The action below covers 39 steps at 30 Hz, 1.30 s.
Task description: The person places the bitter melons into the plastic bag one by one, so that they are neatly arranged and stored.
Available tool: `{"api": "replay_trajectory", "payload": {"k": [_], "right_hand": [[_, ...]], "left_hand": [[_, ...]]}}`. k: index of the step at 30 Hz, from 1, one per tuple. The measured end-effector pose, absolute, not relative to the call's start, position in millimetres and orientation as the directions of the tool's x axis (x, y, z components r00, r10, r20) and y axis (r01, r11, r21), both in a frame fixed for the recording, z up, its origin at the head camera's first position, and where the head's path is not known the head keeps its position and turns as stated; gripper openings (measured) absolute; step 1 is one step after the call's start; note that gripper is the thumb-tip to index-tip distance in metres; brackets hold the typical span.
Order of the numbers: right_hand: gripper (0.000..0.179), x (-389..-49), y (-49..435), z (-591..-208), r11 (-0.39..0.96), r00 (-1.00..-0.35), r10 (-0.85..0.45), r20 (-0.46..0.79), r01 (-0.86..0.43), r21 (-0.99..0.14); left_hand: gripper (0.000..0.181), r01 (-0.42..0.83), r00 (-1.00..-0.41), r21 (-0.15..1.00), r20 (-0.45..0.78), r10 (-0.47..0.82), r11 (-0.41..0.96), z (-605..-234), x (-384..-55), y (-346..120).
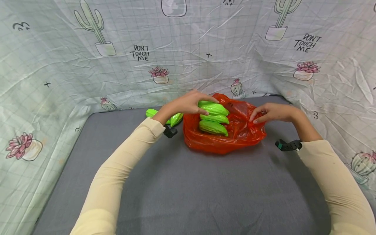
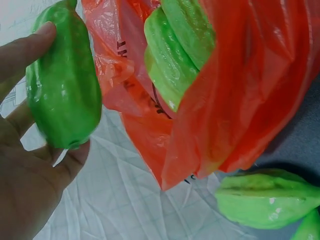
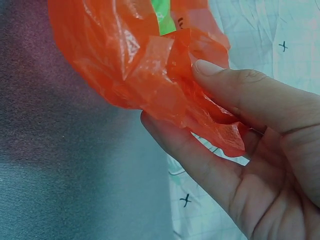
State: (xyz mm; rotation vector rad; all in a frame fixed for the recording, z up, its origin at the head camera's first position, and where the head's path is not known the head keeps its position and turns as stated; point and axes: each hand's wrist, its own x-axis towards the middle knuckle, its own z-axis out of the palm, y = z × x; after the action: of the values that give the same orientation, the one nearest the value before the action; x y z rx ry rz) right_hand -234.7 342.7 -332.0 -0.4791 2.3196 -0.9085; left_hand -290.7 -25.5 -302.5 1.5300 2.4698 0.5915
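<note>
Over the left part of a red plastic bag [image 1: 205,147], my left hand [image 1: 191,101] grips a glossy green gourd [image 2: 65,85] with a pointed tip, thumb on one side and fingers on the other. Two more ridged green gourds [image 1: 213,127] lie inside the bag below it, and the left wrist view shows them [image 2: 172,60] through the bag's mouth. At the bag's right side my right hand [image 1: 273,112] pinches the crumpled plastic [image 3: 215,117] between thumb and fingers.
Further green gourds [image 1: 177,119] lie on the grey table [image 1: 205,192] left of the bag, partly hidden behind my left wrist. A pale cloth [image 1: 188,42] printed with cacti hangs behind the table and along both sides.
</note>
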Motion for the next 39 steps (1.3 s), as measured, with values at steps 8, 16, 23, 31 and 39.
{"api": "replay_trajectory", "payload": {"k": [8,16,23,31,39], "right_hand": [[0.026,-236,343,-330,0.706,-0.763,-0.501,-0.408,-0.088,-0.702],[0.025,-237,340,-329,0.709,-0.762,-0.498,-0.413,-0.084,-0.700],[0.025,-237,338,-328,0.713,-0.763,-0.493,-0.417,-0.080,-0.696],[0.025,-237,337,-326,0.713,-0.764,-0.497,-0.411,-0.089,-0.696],[0.025,-236,336,-325,0.705,-0.772,-0.497,-0.397,-0.092,-0.703]], "left_hand": [[0.050,0.796,-0.474,0.431,0.005,0.881,0.426,-303,-297,-15],[0.051,0.787,-0.483,0.414,-0.048,0.874,0.458,-311,-308,-5],[0.053,0.776,-0.501,0.402,-0.077,0.862,0.487,-313,-315,6],[0.052,0.779,-0.508,0.351,-0.134,0.851,0.520,-311,-324,18],[0.051,0.784,-0.531,0.268,-0.178,0.828,0.560,-316,-329,34]]}}
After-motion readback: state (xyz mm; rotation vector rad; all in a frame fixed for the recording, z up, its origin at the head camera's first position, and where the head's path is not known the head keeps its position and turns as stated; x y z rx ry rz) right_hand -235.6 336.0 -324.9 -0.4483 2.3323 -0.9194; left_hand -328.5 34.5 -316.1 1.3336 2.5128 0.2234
